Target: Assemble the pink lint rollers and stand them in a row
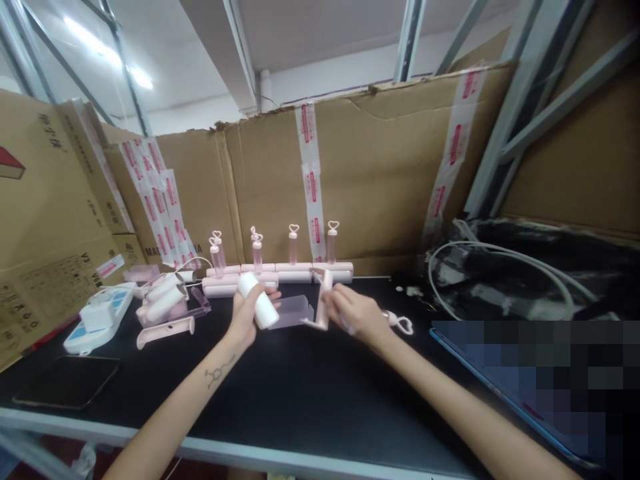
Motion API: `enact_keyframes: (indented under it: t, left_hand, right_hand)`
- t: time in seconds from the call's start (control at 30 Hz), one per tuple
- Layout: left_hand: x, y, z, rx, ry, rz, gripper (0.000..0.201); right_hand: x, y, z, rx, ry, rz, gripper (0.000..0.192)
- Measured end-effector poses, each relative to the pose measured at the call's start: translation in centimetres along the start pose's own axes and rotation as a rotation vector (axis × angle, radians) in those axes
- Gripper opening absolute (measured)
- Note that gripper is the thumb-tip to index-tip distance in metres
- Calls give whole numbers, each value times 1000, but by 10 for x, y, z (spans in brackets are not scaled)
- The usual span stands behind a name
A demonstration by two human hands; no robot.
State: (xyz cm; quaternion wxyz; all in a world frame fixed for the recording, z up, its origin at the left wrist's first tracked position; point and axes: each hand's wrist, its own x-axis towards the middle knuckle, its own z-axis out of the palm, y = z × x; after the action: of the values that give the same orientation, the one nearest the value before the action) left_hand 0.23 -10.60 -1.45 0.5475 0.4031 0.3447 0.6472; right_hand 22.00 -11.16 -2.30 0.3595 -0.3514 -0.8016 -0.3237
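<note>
My left hand [244, 315] is wrapped around a smooth white cylinder [259, 301], tilted above the black table. Pinched in the fingers of my right hand [353, 308] is a pale pink bracket-shaped part [325, 303] with projecting ends. Between my hands lies a flat translucent panel [290, 311] on the table. Just right of my right hand rests a small tube with a heart-shaped loop [404, 325], partly hidden by the wrist. Behind my hands, pink-and-white cylinders [315, 272] lie in a row, and several upright tubes with heart loops [293, 245] stand on them.
At the left are a pile of pink and white cylinders [167, 301], a loose pink bracket part [166, 331], a power strip [100, 323] and a dark phone-like slab [67, 381]. Cardboard [380, 173] walls the back. White cable [505, 250] and a blue-edged object [500, 390] are at the right.
</note>
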Motion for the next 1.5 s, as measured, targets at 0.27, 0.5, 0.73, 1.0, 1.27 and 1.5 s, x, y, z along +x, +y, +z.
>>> enact_keyframes:
  t: [0.27, 0.5, 0.73, 1.0, 1.27, 1.5]
  left_hand:
    - [6, 8, -27, 1398, 31, 472, 40]
    - [-3, -9, -27, 1747, -248, 935, 36]
    - [-4, -10, -25, 1828, -322, 1065, 43]
    - [11, 1, -3, 1785, -295, 1033, 30]
    - [28, -2, 0, 1820, -206, 960, 34]
    - [31, -7, 6, 1810, -268, 967, 38]
  right_hand:
    - [9, 21, -2, 397, -264, 423, 17]
    - [16, -35, 3, 836, -159, 401, 31]
    - [17, -45, 6, 919, -198, 373, 35]
    - [57, -15, 8, 1056, -215, 376, 27]
    - [71, -9, 10, 1091, -294, 306, 27]
    - [63, -7, 10, 1085, -255, 364, 28]
